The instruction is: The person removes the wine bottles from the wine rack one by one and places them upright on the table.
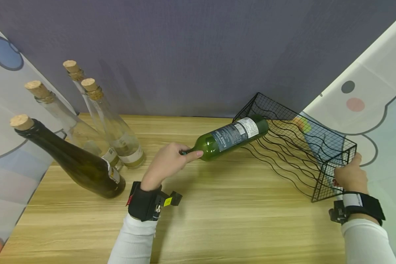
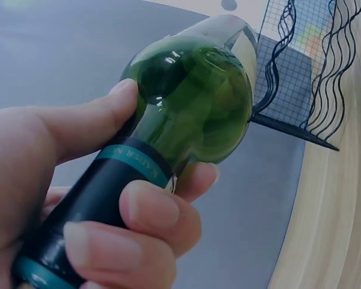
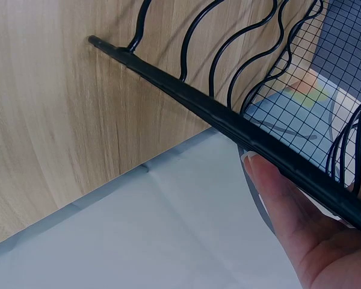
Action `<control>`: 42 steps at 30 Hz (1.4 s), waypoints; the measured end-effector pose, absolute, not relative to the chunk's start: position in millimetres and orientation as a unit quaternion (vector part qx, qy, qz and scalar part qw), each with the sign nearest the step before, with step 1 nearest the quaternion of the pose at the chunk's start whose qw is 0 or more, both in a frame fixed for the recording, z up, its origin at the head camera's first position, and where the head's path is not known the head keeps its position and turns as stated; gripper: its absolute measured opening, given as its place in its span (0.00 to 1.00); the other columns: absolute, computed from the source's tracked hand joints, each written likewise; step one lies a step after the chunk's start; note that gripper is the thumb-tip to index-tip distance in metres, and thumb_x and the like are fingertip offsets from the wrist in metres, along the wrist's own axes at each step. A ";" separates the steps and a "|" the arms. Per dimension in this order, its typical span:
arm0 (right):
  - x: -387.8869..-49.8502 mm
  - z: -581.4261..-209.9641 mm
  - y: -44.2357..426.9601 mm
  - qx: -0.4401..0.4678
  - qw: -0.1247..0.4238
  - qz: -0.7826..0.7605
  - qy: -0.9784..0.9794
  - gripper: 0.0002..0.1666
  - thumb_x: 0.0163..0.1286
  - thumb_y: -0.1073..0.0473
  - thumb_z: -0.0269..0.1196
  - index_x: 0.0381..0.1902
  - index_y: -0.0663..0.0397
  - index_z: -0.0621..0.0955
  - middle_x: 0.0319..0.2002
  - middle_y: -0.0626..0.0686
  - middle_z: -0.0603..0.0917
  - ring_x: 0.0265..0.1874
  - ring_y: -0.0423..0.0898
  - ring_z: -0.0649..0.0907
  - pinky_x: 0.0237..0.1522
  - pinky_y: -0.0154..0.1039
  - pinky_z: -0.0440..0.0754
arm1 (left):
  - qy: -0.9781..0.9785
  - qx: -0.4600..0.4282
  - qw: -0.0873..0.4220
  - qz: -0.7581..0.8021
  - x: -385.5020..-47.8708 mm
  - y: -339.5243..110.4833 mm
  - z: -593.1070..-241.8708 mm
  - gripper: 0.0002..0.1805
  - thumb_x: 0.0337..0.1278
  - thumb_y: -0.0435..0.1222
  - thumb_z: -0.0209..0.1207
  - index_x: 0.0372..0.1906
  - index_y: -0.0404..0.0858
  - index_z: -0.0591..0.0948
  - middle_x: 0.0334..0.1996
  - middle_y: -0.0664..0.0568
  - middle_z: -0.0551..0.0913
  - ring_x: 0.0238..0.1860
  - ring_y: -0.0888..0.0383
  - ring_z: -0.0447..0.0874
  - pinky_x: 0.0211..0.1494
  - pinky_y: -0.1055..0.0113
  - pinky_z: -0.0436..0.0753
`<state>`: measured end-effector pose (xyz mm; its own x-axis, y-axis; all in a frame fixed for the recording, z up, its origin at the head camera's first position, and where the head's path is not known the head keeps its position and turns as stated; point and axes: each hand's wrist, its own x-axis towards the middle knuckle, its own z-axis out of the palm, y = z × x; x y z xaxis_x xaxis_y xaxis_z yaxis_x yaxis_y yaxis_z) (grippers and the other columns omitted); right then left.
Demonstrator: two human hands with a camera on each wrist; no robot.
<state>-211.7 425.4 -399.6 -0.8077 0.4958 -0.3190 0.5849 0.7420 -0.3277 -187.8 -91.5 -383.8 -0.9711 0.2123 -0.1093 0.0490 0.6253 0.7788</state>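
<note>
A green wine bottle (image 1: 232, 137) with a dark label lies tilted in the air, its base at the left end of the black wire wine rack (image 1: 322, 162). My left hand (image 1: 165, 165) grips it by the neck. In the left wrist view, fingers and thumb wrap the dark foil of the bottle (image 2: 189, 99), which has a teal band. At the rack's right end, my right hand (image 1: 352, 176) holds the end panel. The right wrist view has the thumb of that hand (image 3: 316, 238) against the black end bar (image 3: 192, 99); the other fingers are mostly hidden.
At the left of the wooden table (image 1: 237, 220) stand a dark corked bottle (image 1: 85, 165) and several clear corked bottles (image 1: 117, 132). A grey panel (image 1: 184, 55) rises behind the table. Patterned cloth (image 1: 353, 110) hangs on the right.
</note>
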 end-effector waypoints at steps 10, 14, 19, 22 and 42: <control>-211.3 -400.5 425.3 0.293 0.103 -0.206 0.928 0.52 0.68 0.64 0.44 0.72 0.63 0.21 0.18 0.62 0.82 0.28 0.69 0.80 0.34 0.60 0.74 | 0.894 0.026 0.098 0.437 -190.7 -101.9 -385.8 0.34 0.58 0.64 0.58 0.58 0.43 0.82 0.22 0.53 0.80 0.26 0.58 0.78 0.29 0.66 0.74; -211.0 -401.3 425.3 0.294 0.104 -0.207 0.927 0.52 0.68 0.64 0.44 0.72 0.63 0.21 0.18 0.63 0.82 0.30 0.71 0.79 0.35 0.61 0.74 | 0.885 0.014 0.097 0.456 -190.4 -107.7 -387.0 0.33 0.58 0.64 0.58 0.57 0.44 0.83 0.17 0.55 0.75 0.21 0.59 0.73 0.26 0.66 0.71; -210.8 -402.8 424.0 0.295 0.103 -0.205 0.928 0.52 0.68 0.64 0.44 0.73 0.63 0.22 0.17 0.61 0.82 0.31 0.72 0.79 0.36 0.62 0.74 | 0.868 -0.016 0.101 0.486 -187.2 -116.6 -387.1 0.27 0.56 0.65 0.59 0.40 0.46 0.85 0.13 0.57 0.68 0.18 0.59 0.65 0.24 0.67 0.66; -210.9 -403.6 424.1 0.295 0.102 -0.203 0.928 0.52 0.67 0.64 0.44 0.73 0.63 0.22 0.17 0.61 0.81 0.34 0.74 0.78 0.36 0.62 0.74 | 0.850 -0.033 0.108 0.515 -186.5 -120.8 -388.5 0.28 0.56 0.64 0.60 0.27 0.42 0.78 0.12 0.57 0.65 0.16 0.59 0.61 0.22 0.68 0.63; -211.8 -401.9 426.3 0.294 0.101 -0.206 0.928 0.52 0.68 0.64 0.44 0.72 0.63 0.21 0.18 0.63 0.82 0.35 0.75 0.78 0.37 0.62 0.74 | 0.818 -0.073 0.118 0.558 -190.4 -140.6 -401.5 0.23 0.69 0.52 0.55 0.27 0.38 0.73 0.16 0.57 0.68 0.15 0.62 0.62 0.24 0.70 0.66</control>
